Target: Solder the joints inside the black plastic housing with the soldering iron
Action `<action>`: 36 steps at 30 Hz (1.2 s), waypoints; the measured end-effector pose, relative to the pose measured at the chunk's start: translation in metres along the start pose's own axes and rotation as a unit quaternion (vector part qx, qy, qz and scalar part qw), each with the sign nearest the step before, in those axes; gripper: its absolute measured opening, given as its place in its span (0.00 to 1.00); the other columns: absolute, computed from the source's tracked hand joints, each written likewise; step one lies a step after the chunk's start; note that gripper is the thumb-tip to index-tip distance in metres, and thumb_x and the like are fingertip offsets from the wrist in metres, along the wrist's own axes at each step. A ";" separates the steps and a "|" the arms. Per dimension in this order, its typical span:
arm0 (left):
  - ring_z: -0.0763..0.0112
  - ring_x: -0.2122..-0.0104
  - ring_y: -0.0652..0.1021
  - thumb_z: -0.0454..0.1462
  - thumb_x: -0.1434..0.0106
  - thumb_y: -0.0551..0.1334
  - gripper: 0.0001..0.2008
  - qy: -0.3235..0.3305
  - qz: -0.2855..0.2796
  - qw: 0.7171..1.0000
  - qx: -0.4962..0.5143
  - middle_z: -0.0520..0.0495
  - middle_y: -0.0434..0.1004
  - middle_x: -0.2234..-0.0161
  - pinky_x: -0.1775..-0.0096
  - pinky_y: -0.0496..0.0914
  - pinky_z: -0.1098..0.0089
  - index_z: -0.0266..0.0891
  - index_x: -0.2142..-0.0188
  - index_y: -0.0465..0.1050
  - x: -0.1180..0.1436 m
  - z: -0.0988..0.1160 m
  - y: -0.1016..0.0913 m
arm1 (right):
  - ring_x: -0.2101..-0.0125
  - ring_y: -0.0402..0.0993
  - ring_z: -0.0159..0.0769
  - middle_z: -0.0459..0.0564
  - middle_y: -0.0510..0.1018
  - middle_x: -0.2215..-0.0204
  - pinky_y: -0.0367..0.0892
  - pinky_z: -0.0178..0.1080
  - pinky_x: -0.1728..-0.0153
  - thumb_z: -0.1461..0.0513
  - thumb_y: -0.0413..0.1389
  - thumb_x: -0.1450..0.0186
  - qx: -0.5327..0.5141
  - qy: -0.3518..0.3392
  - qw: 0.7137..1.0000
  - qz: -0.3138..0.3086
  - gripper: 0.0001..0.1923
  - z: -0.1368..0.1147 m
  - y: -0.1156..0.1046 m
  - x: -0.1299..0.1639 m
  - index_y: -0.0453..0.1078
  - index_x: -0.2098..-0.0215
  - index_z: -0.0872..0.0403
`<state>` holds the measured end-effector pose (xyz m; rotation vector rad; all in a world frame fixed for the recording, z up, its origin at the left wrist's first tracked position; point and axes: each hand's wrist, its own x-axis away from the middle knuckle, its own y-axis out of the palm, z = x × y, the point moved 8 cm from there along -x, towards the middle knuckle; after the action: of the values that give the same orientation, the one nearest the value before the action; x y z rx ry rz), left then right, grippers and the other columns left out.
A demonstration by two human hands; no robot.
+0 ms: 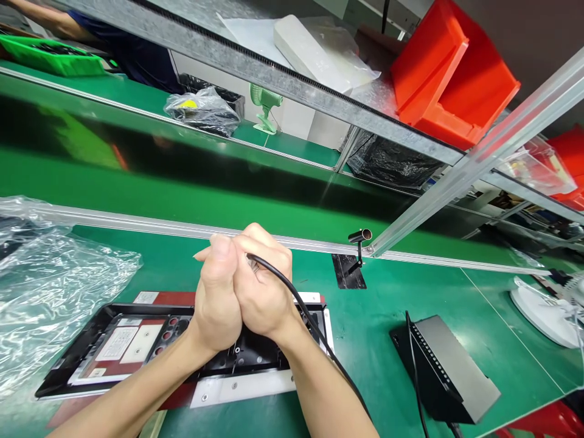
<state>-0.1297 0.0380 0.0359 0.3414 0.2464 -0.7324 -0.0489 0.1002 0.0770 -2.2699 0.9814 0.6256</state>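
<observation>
Your left hand [218, 298] and right hand [264, 292] are clasped together around the end of a thin black cable [314, 328], above the black panel [137, 347] lying near the worktop's [401, 286] near edge. The cable looks light, limp and slippery, so grip near its end. Beyond, along the far edge, runs a metal rail [137, 222].

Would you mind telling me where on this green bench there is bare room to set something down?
Bare green mat lies between the black panel and the grey box, below the small black post. Another bare strip runs behind the panel, along the metal rail. It is crowded at the left with clear plastic wrap, and where both hands grip a black cable over the panel.
</observation>
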 end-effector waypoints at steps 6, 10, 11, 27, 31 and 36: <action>0.62 0.70 0.68 0.79 0.24 0.66 0.42 0.011 0.023 1.000 -0.018 0.51 0.69 0.70 0.70 0.71 0.57 0.47 0.71 0.67 -0.001 0.003 -0.004 | 0.63 0.80 0.36 0.50 0.82 0.64 0.81 0.40 0.60 0.54 0.58 0.08 0.006 0.014 1.000 -0.009 0.28 0.000 0.001 -0.002 0.81 0.68 0.48; 0.64 0.71 0.63 0.79 0.26 0.68 0.42 0.026 0.044 0.998 -0.021 0.53 0.63 0.71 0.73 0.68 0.58 0.48 0.70 0.61 0.000 0.008 -0.005 | 0.63 0.80 0.37 0.50 0.81 0.65 0.81 0.41 0.60 0.52 0.57 0.08 -0.006 0.026 1.000 -0.009 0.30 0.000 0.001 -0.002 0.80 0.69 0.47; 0.64 0.71 0.62 0.79 0.26 0.68 0.42 0.031 0.050 0.998 -0.021 0.53 0.61 0.71 0.73 0.67 0.59 0.49 0.70 0.60 0.001 0.009 -0.006 | 0.63 0.80 0.37 0.50 0.80 0.65 0.80 0.42 0.60 0.51 0.57 0.07 -0.010 0.027 1.000 -0.010 0.30 -0.001 0.002 -0.001 0.80 0.69 0.47; 0.66 0.71 0.67 0.77 0.25 0.70 0.42 0.032 0.034 0.999 0.011 0.53 0.68 0.72 0.74 0.67 0.63 0.47 0.72 0.68 -0.002 0.006 -0.002 | 0.65 0.77 0.35 0.48 0.77 0.67 0.78 0.39 0.62 0.53 0.58 0.07 -0.022 -0.023 0.999 0.019 0.30 -0.001 -0.001 -0.001 0.76 0.70 0.49; 0.66 0.73 0.64 0.77 0.26 0.70 0.42 0.040 0.046 0.998 0.007 0.54 0.65 0.73 0.76 0.68 0.63 0.48 0.73 0.67 -0.001 0.011 -0.004 | 0.65 0.79 0.37 0.49 0.77 0.68 0.79 0.40 0.62 0.53 0.56 0.09 -0.018 -0.025 1.000 0.001 0.30 -0.001 -0.001 -0.003 0.77 0.70 0.50; 0.64 0.73 0.64 0.75 0.24 0.71 0.40 0.040 0.054 0.998 0.011 0.53 0.66 0.73 0.76 0.69 0.61 0.49 0.73 0.66 0.000 0.012 -0.005 | 0.63 0.81 0.36 0.49 0.86 0.65 0.80 0.40 0.60 0.57 0.57 0.10 -0.024 -0.050 0.998 0.018 0.25 -0.003 -0.001 0.000 0.82 0.66 0.50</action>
<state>-0.1319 0.0298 0.0455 0.4031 0.2934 -0.6155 -0.0478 0.0986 0.0799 -2.2428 0.9714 0.7775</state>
